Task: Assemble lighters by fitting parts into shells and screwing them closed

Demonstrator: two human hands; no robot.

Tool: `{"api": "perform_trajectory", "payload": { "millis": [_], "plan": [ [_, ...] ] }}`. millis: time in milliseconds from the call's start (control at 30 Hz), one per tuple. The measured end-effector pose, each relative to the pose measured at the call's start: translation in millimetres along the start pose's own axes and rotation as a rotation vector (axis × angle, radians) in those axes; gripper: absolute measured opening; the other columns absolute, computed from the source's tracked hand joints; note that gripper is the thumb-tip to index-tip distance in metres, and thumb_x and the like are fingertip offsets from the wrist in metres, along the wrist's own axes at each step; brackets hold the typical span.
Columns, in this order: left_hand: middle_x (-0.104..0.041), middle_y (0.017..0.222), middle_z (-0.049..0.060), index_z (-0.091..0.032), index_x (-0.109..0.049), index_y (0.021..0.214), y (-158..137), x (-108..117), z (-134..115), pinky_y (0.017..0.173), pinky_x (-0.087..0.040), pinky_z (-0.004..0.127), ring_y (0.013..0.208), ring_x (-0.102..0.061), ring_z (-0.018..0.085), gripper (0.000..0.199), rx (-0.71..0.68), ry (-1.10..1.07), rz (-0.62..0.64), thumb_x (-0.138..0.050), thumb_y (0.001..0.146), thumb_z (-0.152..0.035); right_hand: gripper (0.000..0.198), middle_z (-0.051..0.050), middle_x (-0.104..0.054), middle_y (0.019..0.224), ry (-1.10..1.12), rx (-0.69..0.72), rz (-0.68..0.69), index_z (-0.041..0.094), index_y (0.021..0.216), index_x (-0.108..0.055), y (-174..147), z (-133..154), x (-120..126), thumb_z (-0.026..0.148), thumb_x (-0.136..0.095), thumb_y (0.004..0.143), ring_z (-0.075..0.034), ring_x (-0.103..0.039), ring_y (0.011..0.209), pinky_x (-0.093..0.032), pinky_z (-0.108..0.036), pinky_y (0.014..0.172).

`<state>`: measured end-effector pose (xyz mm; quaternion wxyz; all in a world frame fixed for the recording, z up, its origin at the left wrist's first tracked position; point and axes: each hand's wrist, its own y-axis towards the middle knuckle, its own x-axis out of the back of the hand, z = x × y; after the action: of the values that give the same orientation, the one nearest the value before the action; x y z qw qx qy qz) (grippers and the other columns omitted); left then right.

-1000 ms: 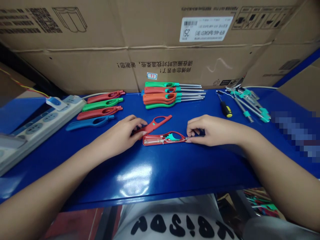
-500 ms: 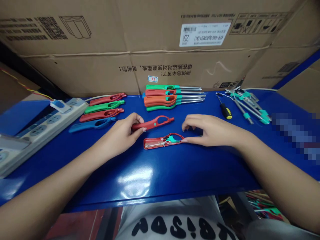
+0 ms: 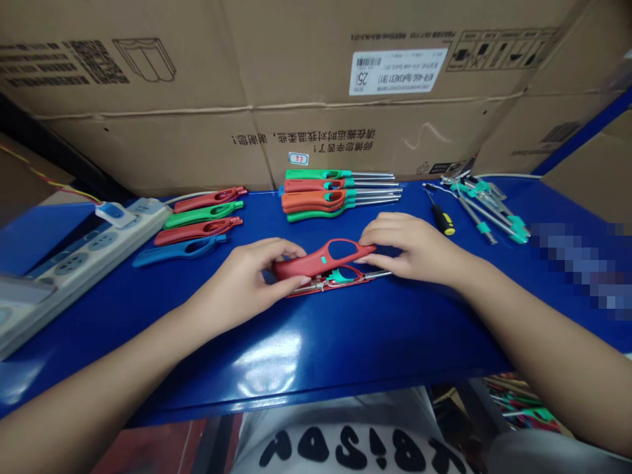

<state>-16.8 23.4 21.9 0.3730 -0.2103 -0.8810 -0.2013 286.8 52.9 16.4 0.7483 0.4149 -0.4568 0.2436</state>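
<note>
A red lighter casing half (image 3: 316, 261) is held between both hands, just above and behind its matching half. My left hand (image 3: 261, 271) grips the broad handle end, thumb in front and fingers behind. My right hand (image 3: 395, 247) pinches the narrow nozzle end between thumb and fingers. Below it on the blue table lies the open lower lighter half (image 3: 340, 284), holding a green trigger, a clear inner part and a metal tube that points right. The held half covers part of it; whether the two halves touch I cannot tell.
Several assembled lighters (image 3: 320, 195) are stacked at the back. Coloured casings (image 3: 202, 214) lie left, beside a power strip (image 3: 89, 253). To the right are a screwdriver (image 3: 441, 216) and metal tubes with green parts (image 3: 491, 207). A cardboard box (image 3: 197, 138) stands behind.
My left hand has carried the red casing half right and forward over the lower half. My right hand has left the lower half and taken the casing's narrow end.
</note>
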Motion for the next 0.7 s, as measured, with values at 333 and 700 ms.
{"api": "perform_trajectory", "payload": {
  "millis": [333,700],
  "plan": [
    [-0.075,0.103,0.006,-0.018,-0.071,0.118,-3.2,1.0,-1.4,0.082,-0.054,0.035,0.092,-0.069,0.023,0.030,-0.231,0.347,0.073,-0.066,0.095,-0.036,0.022,-0.007,-0.071,0.095,0.109,-0.055,0.136,0.017,0.098,-0.069,-0.3,1.3,0.8,0.038,-0.064,0.095,-0.020,-0.059,0.088,-0.046,-0.034,0.081],
    [-0.076,0.097,0.006,-0.019,-0.074,0.111,-1.5,1.3,-3.2,0.078,-0.052,0.034,0.089,-0.070,0.023,0.023,-0.283,0.401,0.146,-0.066,0.094,-0.032,0.023,-0.006,-0.069,0.084,0.151,-0.074,0.205,0.017,0.086,-0.069,-0.3,6.0,1.8,0.038,-0.065,0.095,-0.019,-0.059,0.082,-0.044,-0.031,0.074]
  ]
}}
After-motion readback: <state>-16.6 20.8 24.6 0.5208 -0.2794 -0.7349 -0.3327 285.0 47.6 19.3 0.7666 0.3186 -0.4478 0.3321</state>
